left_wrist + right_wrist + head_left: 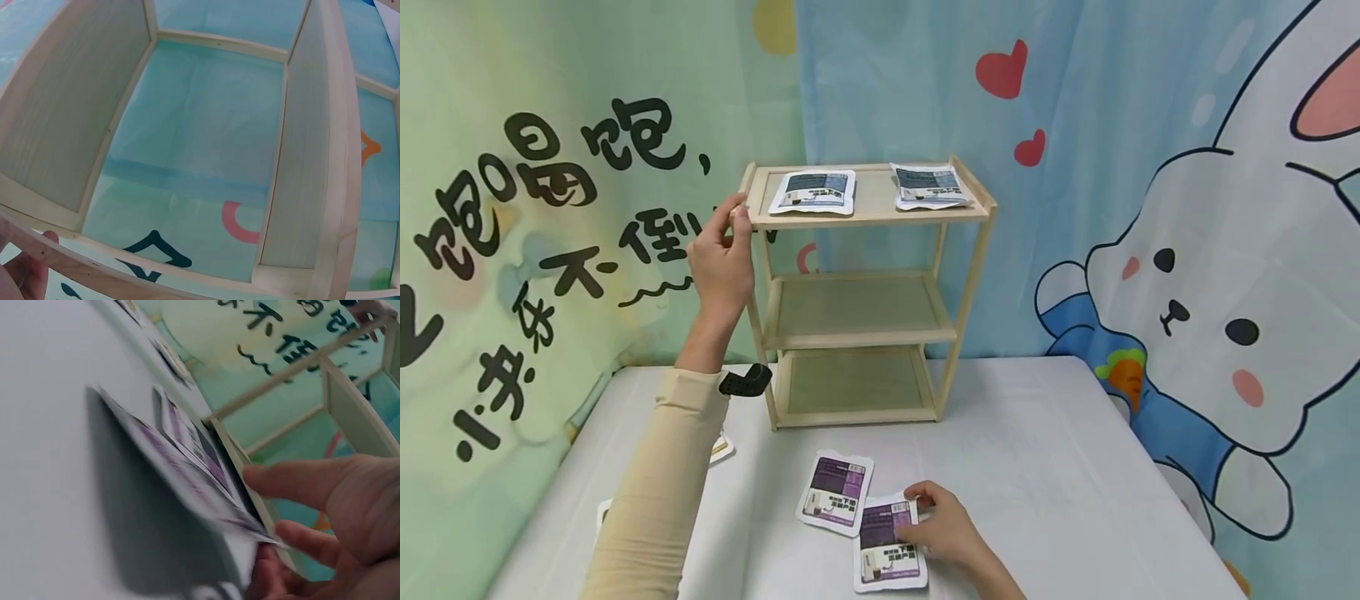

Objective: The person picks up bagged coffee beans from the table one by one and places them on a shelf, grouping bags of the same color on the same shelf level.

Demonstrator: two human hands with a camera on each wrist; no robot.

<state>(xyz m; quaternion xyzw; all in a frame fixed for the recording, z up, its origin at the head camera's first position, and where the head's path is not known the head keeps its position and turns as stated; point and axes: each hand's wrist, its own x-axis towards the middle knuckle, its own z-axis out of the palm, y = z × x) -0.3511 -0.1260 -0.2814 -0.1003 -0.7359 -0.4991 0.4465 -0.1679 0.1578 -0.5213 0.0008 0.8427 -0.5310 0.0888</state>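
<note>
Along the left, the slanting edge of the white cloth-covered table (1037,467) runs beside a green printed curtain (565,67). A flat white packet (600,510) shows left of a cream long sleeve (640,492), mostly hidden by it, and a pale packet with a yellow stripe (722,450) peeks out to its right.

The left forearm reaches up and forward; the left hand (721,262) grips the front left corner of the 3-tier pale wooden rack (865,222), which stands near the table's back edge. Its top tier bears 2 packets: a flat rectangular blue-and-white packet (814,192) towards the left and a wrinkled blue-and-white packet (928,187) beside the right rail.

White surface lies between the rack's lowest rail and 2 packets in front: a tilted purple-and-white packet (835,492), flat on the table, and a larger-looking purple-and-white packet (890,546) nearer the person. Their corners touch or overlap; I cannot tell which. The right hand (947,529), coming in low, pinches the nearer one's right edge, raised off the table in the right wrist view. More white surface stretches rightward to the table's slanting edge.
</note>
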